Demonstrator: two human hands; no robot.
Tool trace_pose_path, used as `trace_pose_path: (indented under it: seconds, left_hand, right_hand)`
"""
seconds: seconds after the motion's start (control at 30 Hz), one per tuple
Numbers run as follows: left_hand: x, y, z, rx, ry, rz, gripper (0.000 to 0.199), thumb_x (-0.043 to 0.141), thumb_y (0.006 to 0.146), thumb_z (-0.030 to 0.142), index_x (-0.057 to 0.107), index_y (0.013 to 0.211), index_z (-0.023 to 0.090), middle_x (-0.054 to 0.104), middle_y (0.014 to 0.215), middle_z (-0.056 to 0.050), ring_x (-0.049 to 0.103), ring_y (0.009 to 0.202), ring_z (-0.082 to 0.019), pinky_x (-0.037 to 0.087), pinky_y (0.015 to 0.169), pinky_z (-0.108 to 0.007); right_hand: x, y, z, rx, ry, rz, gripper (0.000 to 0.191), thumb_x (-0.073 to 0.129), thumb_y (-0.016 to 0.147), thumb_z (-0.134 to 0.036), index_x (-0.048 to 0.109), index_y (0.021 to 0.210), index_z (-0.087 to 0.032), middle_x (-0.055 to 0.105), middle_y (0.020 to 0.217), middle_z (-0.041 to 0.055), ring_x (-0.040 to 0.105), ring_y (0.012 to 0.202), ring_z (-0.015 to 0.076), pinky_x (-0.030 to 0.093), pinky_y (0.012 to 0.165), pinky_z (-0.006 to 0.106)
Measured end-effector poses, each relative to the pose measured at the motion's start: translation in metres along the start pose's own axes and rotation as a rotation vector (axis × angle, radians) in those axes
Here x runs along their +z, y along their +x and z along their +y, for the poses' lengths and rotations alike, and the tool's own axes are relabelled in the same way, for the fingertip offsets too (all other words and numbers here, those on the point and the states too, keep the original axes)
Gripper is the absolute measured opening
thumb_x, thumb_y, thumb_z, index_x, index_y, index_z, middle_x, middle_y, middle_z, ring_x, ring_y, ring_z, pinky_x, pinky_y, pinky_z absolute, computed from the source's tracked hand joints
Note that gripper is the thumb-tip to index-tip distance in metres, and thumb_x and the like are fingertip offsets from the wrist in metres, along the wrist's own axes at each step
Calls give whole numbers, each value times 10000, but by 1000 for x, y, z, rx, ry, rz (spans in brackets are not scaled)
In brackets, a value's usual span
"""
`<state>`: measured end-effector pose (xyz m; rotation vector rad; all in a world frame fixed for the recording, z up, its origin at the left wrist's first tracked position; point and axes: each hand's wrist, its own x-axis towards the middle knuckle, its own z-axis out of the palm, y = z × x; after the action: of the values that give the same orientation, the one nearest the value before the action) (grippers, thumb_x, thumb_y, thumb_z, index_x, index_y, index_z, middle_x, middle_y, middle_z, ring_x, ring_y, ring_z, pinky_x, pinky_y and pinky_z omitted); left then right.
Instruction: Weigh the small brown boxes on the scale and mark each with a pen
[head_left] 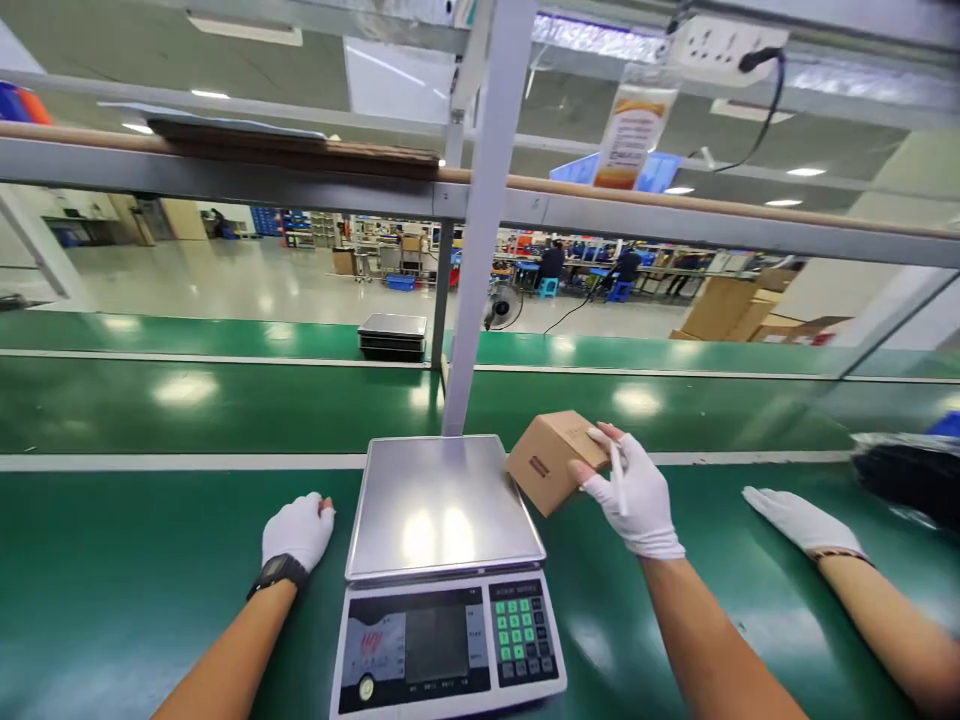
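Note:
A small brown cardboard box (551, 462) is gripped in my right hand (637, 497), tilted over the right edge of the scale's metal pan (442, 510). A white pen-like stick (619, 478) is also held against that hand by its fingers. My left hand (298, 532), in a white glove with bare fingertips, rests curled into a fist on the green bench left of the scale; I see nothing in it. The weighing scale (450, 645) stands in front of me, its display dark and its keypad green and black. Nothing lies on its pan.
A co-worker's gloved hand (804, 520) lies flat on the green bench (150, 590) at right. Beyond it is a dark item in clear plastic (907, 475). A white post (487, 210) rises behind the scale. Another flat scale (392, 336) sits farther back.

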<state>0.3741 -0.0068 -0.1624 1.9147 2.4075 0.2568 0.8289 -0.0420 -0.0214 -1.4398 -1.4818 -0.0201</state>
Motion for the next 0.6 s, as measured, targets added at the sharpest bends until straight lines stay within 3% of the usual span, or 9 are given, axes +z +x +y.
trace_pose_path:
  seconds: [0.1,0.17,0.23,0.3,0.4,0.5,0.6]
  left_hand:
    - [0,0,1,-5,17,45,354,318,932,379,558,778,169,610,831,-107,586,804,-277,363,640,-319]
    - [-1,0,1,-4,22,63,339,342,932,371,561,775,166,606,817,-102,586,796,-271,364,640,-315]
    - [-1,1,1,-4,25,73,329,361,932,369,569,779,164,606,818,-101,584,794,-265,368,649,-311]
    - [-1,2,0,-5,28,74,328,369,933,368,578,785,164,609,827,-102,583,800,-264,373,660,-312]
    - [-1,3,-1,-15,35,62,342,362,936,375,590,800,160,612,846,-107,583,817,-269,376,669,-317]
    - [-2,5,-1,-31,37,35,362,355,936,393,597,814,152,614,854,-112,585,837,-272,378,677,-321]
    - [-2,9,0,-47,18,15,373,351,933,403,600,814,152,615,861,-117,583,859,-277,385,702,-324]
  right_hand:
    - [9,-11,-52,-247,24,-152,668,759,646,-561,616,1174,-177,596,1232,137,571,1121,312,453,998,432]
    - [17,-18,-61,-191,135,-197,573,729,712,-540,632,1158,-192,629,1186,123,615,1049,294,484,966,429]
    - [30,-22,-45,15,263,-140,487,660,793,-521,629,1154,-196,668,1104,111,660,917,257,524,895,414]
    - [46,-28,-11,262,345,-102,487,629,808,-528,625,1142,-174,684,1033,111,670,827,233,552,802,385]
    - [72,-50,43,539,374,-156,566,634,756,-562,619,1114,-124,689,951,117,663,755,220,557,686,339]
    - [89,-80,75,608,309,-167,565,586,753,-571,621,1083,-113,693,891,110,643,712,204,538,659,317]
    - [94,-95,83,551,212,-170,570,476,816,-609,635,1065,-122,692,828,96,615,672,194,506,663,313]
